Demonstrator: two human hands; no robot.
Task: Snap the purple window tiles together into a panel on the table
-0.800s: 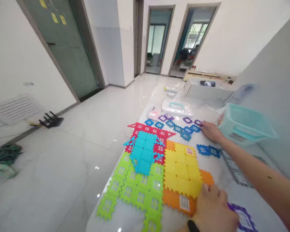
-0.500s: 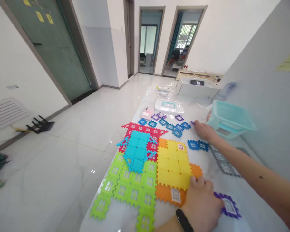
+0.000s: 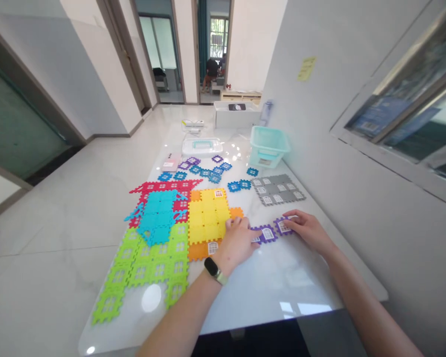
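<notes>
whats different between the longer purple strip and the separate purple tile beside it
The purple strip is longer; the purple tile is a single square. The strip lies partly under the left grip, while the tile is held in the right grip. The strip shows two white windows, one partly covered; the tile shows one. Both have toothed edges.

- Fitness band point(image 3: 215, 271) on the left wrist: glossy black, elongated display point(image 3: 210, 267) with rounded ends; slim, pale yellow-green strap point(image 3: 222, 279).
- Left forearm point(image 3: 182, 312): bare, slender.
- Right forearm point(image 3: 360, 295): bare to the frame's edge.
- Left grip point(image 3: 239, 244), right grip point(image 3: 307, 230): bare-fingered.
</notes>
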